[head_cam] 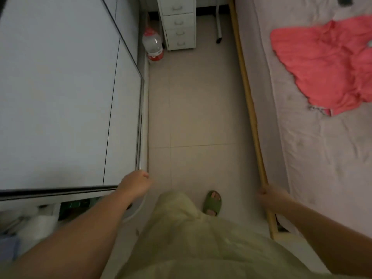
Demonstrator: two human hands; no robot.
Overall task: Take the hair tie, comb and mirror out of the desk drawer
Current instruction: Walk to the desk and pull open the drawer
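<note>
A white drawer unit (178, 21) with several shut drawers stands at the far end of the floor, under a desk. No hair tie, comb or mirror shows. My left hand (133, 185) hangs low beside the corner of a grey wardrobe, its fingers curled with nothing in them. My right hand (270, 195) is low by the wooden bed rail (250, 109), fingers bent, nothing visible in it.
A grey wardrobe (60, 97) fills the left. A bed (322, 148) with a pink-red cloth (330, 65) runs along the right. A large water bottle (153, 45) stands by the drawer unit. A tiled aisle (197, 109) lies between. My foot in a green slipper (212, 202) is below.
</note>
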